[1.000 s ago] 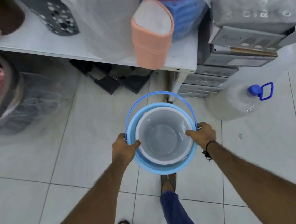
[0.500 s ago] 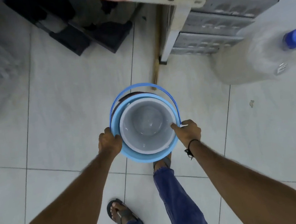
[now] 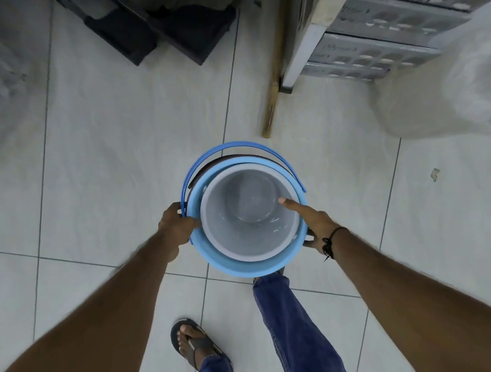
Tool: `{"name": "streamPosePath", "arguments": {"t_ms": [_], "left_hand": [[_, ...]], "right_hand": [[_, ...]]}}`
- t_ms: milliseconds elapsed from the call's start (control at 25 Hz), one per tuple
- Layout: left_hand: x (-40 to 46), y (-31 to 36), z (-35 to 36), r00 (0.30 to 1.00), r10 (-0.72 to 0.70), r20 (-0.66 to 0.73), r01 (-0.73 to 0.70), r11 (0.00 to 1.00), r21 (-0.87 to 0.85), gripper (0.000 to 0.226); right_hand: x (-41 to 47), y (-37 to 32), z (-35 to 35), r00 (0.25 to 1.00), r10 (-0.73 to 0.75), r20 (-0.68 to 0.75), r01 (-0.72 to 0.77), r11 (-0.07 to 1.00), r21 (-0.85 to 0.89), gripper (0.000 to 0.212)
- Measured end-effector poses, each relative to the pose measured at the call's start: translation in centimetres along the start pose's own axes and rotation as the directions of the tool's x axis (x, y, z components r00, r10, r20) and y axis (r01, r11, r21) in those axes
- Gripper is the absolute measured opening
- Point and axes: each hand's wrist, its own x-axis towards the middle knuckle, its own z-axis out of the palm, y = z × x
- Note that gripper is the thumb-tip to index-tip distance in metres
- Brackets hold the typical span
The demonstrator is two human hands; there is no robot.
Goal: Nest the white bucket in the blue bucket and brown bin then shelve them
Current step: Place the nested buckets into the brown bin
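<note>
Here, left hand [image 3: 177,225] grips the blue bucket [image 3: 247,265]; right hand [image 3: 314,224] thumbs the white bucket [image 3: 250,215] rim.

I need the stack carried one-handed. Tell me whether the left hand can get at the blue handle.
Probably yes. The left hand grips the blue bucket rim right beside the handle, with nothing between them.

Pale tiled floor [image 3: 119,132], grey stacked crates [image 3: 374,41] beyond
</note>
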Motion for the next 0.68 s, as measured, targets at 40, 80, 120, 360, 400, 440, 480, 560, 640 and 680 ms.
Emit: {"name": "streamPosePath", "arguments": {"t_ms": [40, 80, 120, 360, 400, 440, 480, 560, 640, 680], "left_hand": [[0.0, 0.1, -0.2, 0.999, -0.017, 0.034, 0.017, 1.000, -0.011, 0.052], [-0.3, 0.0, -0.4, 0.998, -0.019, 0.055, 0.019, 1.000, -0.009, 0.051], [-0.6, -0.1, -0.6, 0.998, -0.017, 0.057, 0.017, 1.000, -0.006, 0.049], [-8.7, -0.7, -8.1, 0.997, -0.060, 0.050, 0.067, 0.983, -0.173, 0.054], [-11.2, -0.6, -10.9, 0.997, -0.055, 0.060, 0.065, 0.980, -0.190, 0.055], [-13.9, -0.6, -13.9, 0.996, -0.048, 0.076, 0.062, 0.978, -0.198, 0.050], [-15.9, -0.6, -16.3, 0.995, -0.040, 0.093, 0.059, 0.976, -0.210, 0.041], [-20.3, -0.7, -22.0, 0.992, -0.024, 0.122, 0.056, 0.964, -0.260, 0.022], [-24.6, -0.8, -27.9, 0.990, 0.017, 0.142, 0.028, 0.950, -0.311, 0.018], [-26.9, -0.8, -31.1, 0.990, 0.046, 0.134, -0.002, 0.950, -0.314, 0.020]], "right_hand": [[-0.1, 0.1, 0.2, 1.000, -0.018, -0.012, 0.018, 1.000, 0.006, 0.086], [-0.3, 0.2, 0.5, 0.997, -0.049, -0.052, 0.049, 0.999, 0.003, 0.075], [-0.5, 0.1, 0.7, 0.991, -0.087, -0.098, 0.086, 0.996, -0.011, 0.064], [-10.4, -2.6, 2.5, 0.982, -0.185, -0.036, 0.177, 0.971, -0.164, 0.061], [-13.6, -3.3, 3.3, 0.978, -0.208, -0.012, 0.202, 0.962, -0.186, 0.063], [-17.2, -4.1, 4.3, 0.973, -0.232, 0.012, 0.230, 0.950, -0.210, 0.066], [-20.1, -4.9, 4.9, 0.966, -0.258, 0.025, 0.257, 0.939, -0.231, 0.069], [-27.0, -6.5, 6.8, 0.947, -0.314, 0.062, 0.318, 0.904, -0.284, 0.074], [-34.2, -7.9, 8.7, 0.922, -0.381, 0.070, 0.383, 0.867, -0.319, 0.079], [-38.2, -8.6, 9.9, 0.906, -0.417, 0.072, 0.416, 0.850, -0.324, 0.082]]}}
